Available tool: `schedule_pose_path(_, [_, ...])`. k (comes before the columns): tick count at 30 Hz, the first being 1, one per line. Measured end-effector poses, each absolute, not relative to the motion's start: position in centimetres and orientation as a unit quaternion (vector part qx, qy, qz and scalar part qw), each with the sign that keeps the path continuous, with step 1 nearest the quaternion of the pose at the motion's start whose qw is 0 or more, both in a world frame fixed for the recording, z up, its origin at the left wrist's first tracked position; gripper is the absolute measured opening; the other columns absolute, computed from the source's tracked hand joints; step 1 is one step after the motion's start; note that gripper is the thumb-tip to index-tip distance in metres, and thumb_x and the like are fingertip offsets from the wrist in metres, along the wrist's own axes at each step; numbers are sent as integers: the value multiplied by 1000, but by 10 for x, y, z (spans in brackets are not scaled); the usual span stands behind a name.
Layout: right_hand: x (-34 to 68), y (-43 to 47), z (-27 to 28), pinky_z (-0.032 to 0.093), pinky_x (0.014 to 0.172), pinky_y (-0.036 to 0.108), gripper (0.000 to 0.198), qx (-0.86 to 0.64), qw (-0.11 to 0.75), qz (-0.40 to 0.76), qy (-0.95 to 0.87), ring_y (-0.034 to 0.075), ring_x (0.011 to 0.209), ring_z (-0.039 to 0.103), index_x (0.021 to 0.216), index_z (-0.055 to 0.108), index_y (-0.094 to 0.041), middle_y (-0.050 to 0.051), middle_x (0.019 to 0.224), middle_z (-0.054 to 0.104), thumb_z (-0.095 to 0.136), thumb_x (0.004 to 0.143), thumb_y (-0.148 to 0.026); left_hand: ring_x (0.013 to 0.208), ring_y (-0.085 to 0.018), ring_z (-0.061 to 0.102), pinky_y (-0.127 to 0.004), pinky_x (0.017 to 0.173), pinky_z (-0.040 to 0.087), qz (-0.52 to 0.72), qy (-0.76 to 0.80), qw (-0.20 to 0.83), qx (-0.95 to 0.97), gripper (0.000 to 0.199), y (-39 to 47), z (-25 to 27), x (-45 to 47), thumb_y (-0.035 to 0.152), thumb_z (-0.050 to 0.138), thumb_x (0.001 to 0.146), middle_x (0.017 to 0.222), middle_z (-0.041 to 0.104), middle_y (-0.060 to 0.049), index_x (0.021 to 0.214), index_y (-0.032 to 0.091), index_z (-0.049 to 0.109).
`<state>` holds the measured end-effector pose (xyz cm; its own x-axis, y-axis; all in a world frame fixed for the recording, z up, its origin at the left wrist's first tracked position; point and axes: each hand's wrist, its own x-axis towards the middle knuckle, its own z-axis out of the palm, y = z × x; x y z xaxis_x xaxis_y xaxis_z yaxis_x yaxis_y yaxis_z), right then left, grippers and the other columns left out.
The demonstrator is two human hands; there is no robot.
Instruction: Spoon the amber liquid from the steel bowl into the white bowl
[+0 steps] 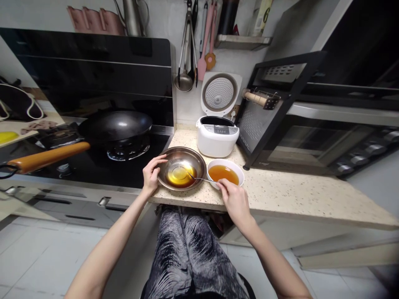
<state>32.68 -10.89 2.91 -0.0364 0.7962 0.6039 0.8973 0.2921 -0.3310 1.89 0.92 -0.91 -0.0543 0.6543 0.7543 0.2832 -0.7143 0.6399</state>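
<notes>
Left hand (151,172) at the left edge of a round stainless-steel bowl (179,154), thumb and fingers clasped on its rim. Right hand (235,199) just to the right and nearer the body, fingers together and clamped on the handle of a slim metal utensil (202,179). The utensil slants leftward, its far end down in the steel bowl (its head is too small and wet to tell spoon from fork). Steel bowl sits upright near the front edge of the speckled surface (280,189), a shallow pool of golden-amber liquid (173,181) in its bottom. Close beside it on the right, a white bowl (242,177) holds orange-amber liquid (222,173); the utensil's handle passes over its near-left side. Behind both bowls stands a white rice cooker (217,143), lid raised. To the left, a black wok (115,126) rests on the gas stove (99,166), wooden handle angled toward the front.
</notes>
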Motion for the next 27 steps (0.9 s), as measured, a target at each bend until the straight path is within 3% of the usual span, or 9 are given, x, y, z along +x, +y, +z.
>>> schedule_pose_path(7, [327,-114,26,45,58,29,41,-564,399,-80,-719,20,63,74,92,75,-21,6,78,80,43,110,-39,123,-31,70,-48,109,53,640,345,144,671,36,7,-8,19,20,48,83,128,77,-9,101,20,80])
schedule_pose_path(14, [313,-117,20,56,67,28,23,-514,457,-78,-722,19,72,78,105,79,-23,7,96,84,57,105,-32,121,-30,70,-47,107,54,640,341,137,675,37,6,-7,20,19,48,83,128,77,-9,101,20,80])
schedule_pose_path(18, [302,-114,15,62,72,29,17,-485,515,38,-706,20,80,81,105,80,-25,5,98,85,64,101,-28,122,-30,70,-48,107,54,637,344,137,676,37,5,-6,20,20,48,83,128,77,-9,102,20,80])
schedule_pose_path(23, [290,-110,9,64,64,27,13,-461,578,217,-637,17,74,77,99,79,-25,2,88,80,66,98,-26,122,-30,70,-48,108,53,636,348,138,675,37,5,-6,20,18,48,83,129,77,-9,102,20,80])
schedule_pose_path(27, [278,-110,-1,67,62,28,11,-424,620,287,-594,18,83,75,96,78,-26,7,105,75,68,96,-31,122,-29,70,-48,108,53,637,345,139,675,38,4,-5,20,16,48,82,128,77,-8,101,20,80])
